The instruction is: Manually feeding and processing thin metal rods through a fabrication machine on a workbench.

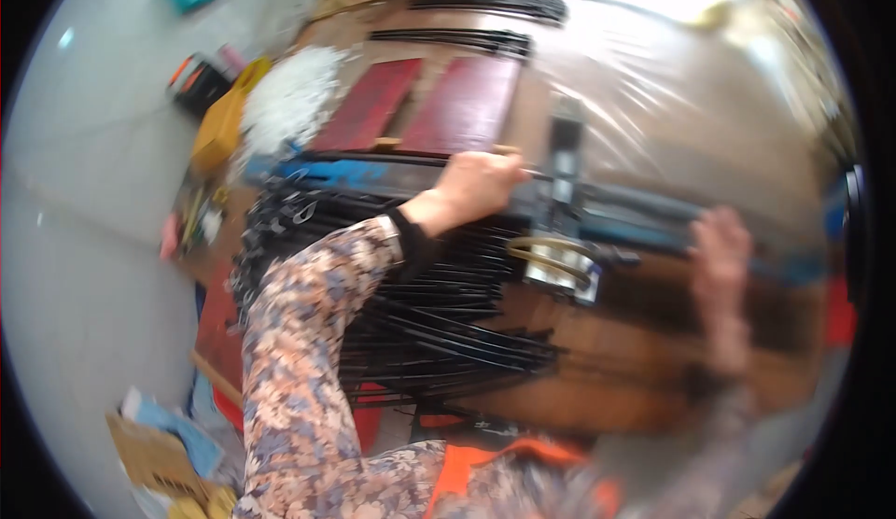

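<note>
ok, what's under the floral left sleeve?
Thin black rods spread out to the right of the sleeve; a dark tangle shows on its left. The stretch directly beneath is covered, so can't tell.

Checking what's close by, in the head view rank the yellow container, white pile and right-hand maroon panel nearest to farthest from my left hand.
1. Right-hand maroon panel: just beyond your left hand.
2. White pile: farther left.
3. Yellow container: left of the pile.
</note>
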`<state>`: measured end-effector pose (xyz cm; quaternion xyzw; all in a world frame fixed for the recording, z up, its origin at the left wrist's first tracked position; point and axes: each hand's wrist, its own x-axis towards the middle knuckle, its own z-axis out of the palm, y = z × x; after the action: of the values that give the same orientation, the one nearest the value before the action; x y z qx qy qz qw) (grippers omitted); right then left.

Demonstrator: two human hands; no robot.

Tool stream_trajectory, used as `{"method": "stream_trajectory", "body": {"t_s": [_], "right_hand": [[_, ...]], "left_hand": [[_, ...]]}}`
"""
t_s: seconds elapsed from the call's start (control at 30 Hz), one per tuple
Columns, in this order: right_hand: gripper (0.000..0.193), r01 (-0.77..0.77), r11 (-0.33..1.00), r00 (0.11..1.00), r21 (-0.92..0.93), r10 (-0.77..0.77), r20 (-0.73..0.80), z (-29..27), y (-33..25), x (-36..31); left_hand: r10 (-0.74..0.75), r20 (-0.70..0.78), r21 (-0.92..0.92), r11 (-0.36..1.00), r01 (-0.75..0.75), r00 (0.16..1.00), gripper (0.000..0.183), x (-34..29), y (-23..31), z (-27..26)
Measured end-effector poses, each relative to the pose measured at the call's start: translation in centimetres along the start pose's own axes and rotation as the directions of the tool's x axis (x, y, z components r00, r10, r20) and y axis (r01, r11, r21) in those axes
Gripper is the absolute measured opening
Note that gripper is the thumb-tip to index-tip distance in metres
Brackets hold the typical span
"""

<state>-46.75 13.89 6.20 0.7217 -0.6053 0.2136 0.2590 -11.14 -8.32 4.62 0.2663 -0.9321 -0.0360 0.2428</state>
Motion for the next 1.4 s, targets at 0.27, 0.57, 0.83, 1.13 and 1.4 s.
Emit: {"method": "stream_trajectory", "body": {"t_s": [0.27, 0.57, 0.83, 1.13, 1.4], "right_hand": [[0.029, -0.038, 0.952, 0.998, 0.304, 0.022, 0.054, 1.2, -4.5, -1.0], [0.024, -0.138, 0.724, 0.985, 0.676, 0.032, 0.167, 4.6, -7.5, -0.2], [0.035, -0.422, 0.547, 0.901, 0.723, 0.167, 0.400, 5.6, -7.7, -2.2], [0.020, 0.166, 0.900, 0.964, 0.403, -0.233, 0.124, 5.6, -9.3, -2.4], [0.014, 0.009, 0.898, 0.941, 0.441, -0.156, 0.300, 4.6, -9.8, -1.3]], "left_hand": [[-0.068, 0.089, 0.027, 0.997, 0.065, 0.994, 0.021, 1.2, -0.1, -0.4], [-0.060, 0.037, -0.011, 0.998, 0.061, 0.998, 0.017, -0.1, 0.6, -0.9], [0.123, -0.064, 0.103, 0.988, -0.116, 0.990, 0.024, -0.4, 0.6, -0.7], [0.171, -0.193, 0.584, 0.811, -0.027, 0.966, 0.013, -0.9, -12.7, -3.9], [0.012, 0.064, 0.196, 0.980, -0.024, 0.998, 0.016, -11.0, -2.4, -4.6]]}}
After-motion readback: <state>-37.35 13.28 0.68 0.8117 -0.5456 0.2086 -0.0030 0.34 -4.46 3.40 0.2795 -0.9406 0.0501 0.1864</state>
